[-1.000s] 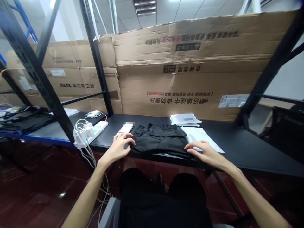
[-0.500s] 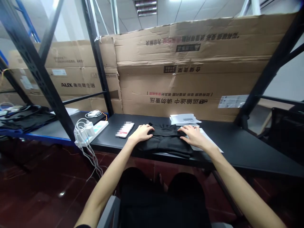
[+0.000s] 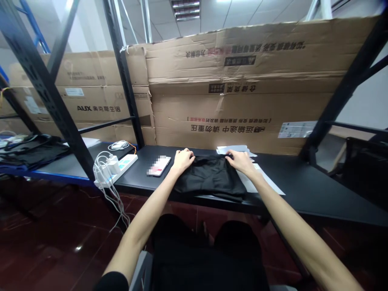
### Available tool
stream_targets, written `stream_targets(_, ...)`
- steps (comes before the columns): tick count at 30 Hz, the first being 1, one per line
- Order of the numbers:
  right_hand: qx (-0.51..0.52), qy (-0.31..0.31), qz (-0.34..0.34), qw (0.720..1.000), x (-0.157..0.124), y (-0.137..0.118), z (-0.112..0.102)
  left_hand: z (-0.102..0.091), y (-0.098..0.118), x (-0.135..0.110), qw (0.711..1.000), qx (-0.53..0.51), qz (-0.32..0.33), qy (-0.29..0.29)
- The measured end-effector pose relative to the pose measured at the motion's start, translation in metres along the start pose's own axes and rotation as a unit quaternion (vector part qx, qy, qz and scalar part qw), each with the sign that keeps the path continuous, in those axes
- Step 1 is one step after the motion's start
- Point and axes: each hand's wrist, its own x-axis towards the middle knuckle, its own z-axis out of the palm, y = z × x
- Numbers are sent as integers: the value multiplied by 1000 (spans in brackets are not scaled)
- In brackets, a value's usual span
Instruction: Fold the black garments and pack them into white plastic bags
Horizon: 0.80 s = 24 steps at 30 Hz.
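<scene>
A folded black garment point(image 3: 210, 180) lies near the front edge of the black table, its layers showing at the lower right. What sort of garment it is I cannot make out. My left hand point(image 3: 183, 160) is closed on its far left corner, thumb and fingers pinching the cloth. At the far right corner my right hand point(image 3: 240, 161) pinches the cloth in the same way. White sheets of paper point(image 3: 266, 178) lie partly under the garment and my right forearm. More papers point(image 3: 233, 150) lie behind, against the cardboard.
Left of my hand lies a phone point(image 3: 160, 165). Beyond it stands a white power strip point(image 3: 129, 162) with chargers and cables hanging over the edge. Cardboard point(image 3: 242, 105) walls off the back; dark metal posts point(image 3: 125, 81) frame the sides.
Both hands have moved slightly away from me to the garment's far edge, carrying the cloth there. The upper layer, bunched before, now lies flatter and spread out.
</scene>
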Motion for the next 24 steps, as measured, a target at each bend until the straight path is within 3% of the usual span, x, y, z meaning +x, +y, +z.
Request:
stream_targets(4,-16,8,22,1000,2,-15,8,7,10,2,998,10,-45,36)
stream_targets(7,-2,7,-1,1000,-5,-30,16,16,24,-9,998,16,7,66)
stream_targets(9,18,-14,-27,999,-10,-42,24,23,33,-15,998,16,47,39)
stream_targets(12,37,-65,-45,996,-17,-56,39,36,38,-20,998,14,57,-21)
stream_targets(18,34,-167,18,985,-26,-61,60,51,25,-20,994,12,38,-106)
stream_targets(24,44,-184,30,981,-27,-58,62,52,21,-19,989,9,35,-145)
